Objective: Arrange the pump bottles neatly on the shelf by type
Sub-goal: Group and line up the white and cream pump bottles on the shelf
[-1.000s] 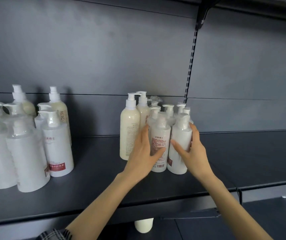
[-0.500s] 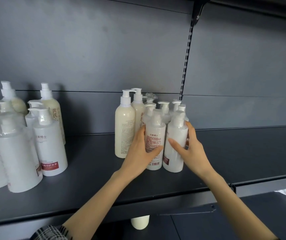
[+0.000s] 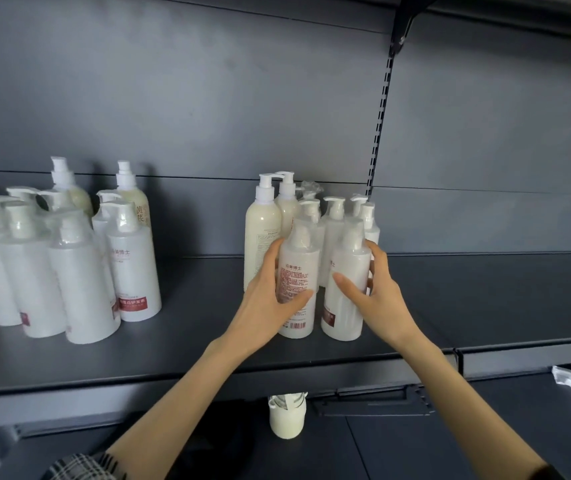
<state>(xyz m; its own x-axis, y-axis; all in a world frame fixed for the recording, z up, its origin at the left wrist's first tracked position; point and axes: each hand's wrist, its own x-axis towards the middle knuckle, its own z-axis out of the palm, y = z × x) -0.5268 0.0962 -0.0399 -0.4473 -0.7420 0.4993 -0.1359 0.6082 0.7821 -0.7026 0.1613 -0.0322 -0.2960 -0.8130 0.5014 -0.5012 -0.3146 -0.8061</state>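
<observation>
Left hand (image 3: 270,301) grips text-labelled white plastic pump bottle (image 3: 298,271), right hand (image 3: 381,299) grips white neighbour bottle (image 3: 345,306) near dark metal shelf (image 3: 190,341) front edge; tall cream bottles (image 3: 262,237) mixed in, sorting looks unfinished.

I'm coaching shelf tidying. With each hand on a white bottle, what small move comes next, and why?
Probably the left hand should turn its bottle around: its barcode faces out, while the red-banded bottle further left shows its front.

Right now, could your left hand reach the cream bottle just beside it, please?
Probably yes, after letting go: the left hand grips a white bottle right beside the cream bottle, with nothing between.
</observation>
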